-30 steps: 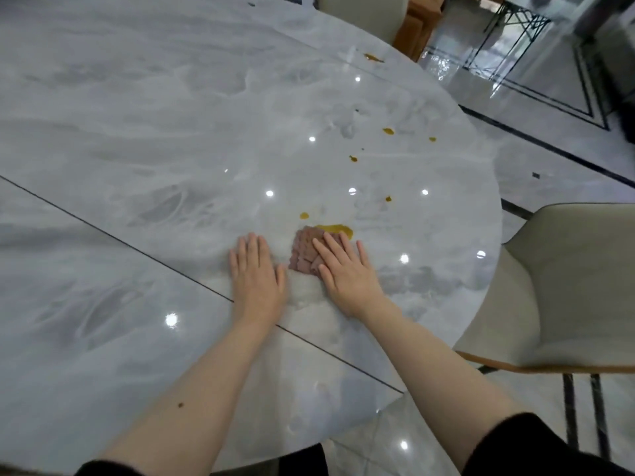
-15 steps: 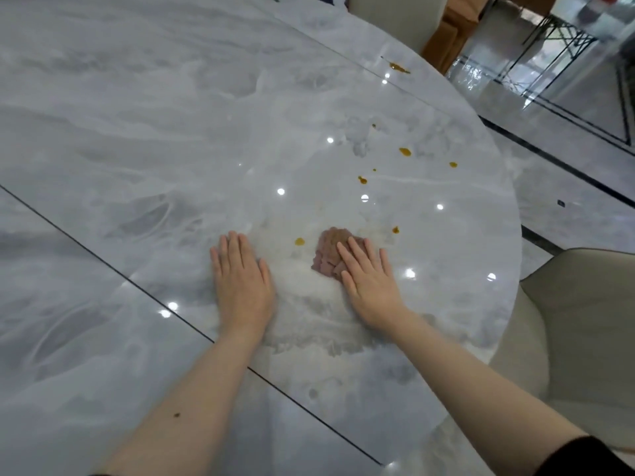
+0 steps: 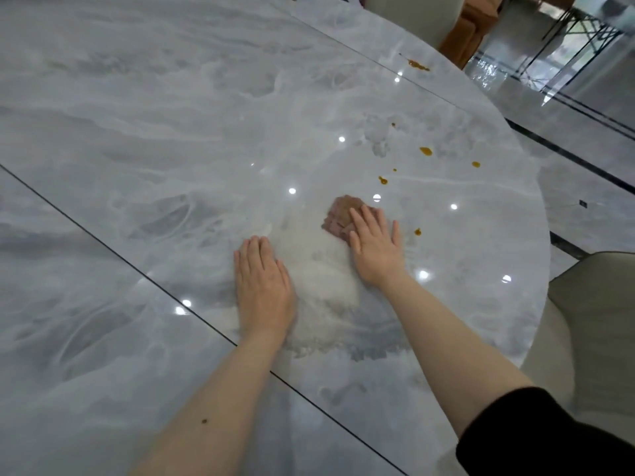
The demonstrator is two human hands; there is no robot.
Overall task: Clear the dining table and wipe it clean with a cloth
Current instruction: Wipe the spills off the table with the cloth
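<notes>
A small pinkish-brown cloth lies on the grey marble dining table. My right hand presses it flat with straight fingers, covering its near right part. My left hand rests flat on the bare tabletop to the left, palm down, touching nothing else. Orange-brown sauce drops dot the table: one beyond the cloth, one just above it, one beside my right hand, and a smear near the far edge.
A beige chair stands at the table's right edge. Another chair back and a brown wooden piece sit beyond the far edge. A dark seam crosses the tabletop. Glossy floor tiles lie to the right.
My right hand has slid the cloth away and to the right, over the large sauce spot and a small drop, which no longer show. My left hand stayed flat on the table.
</notes>
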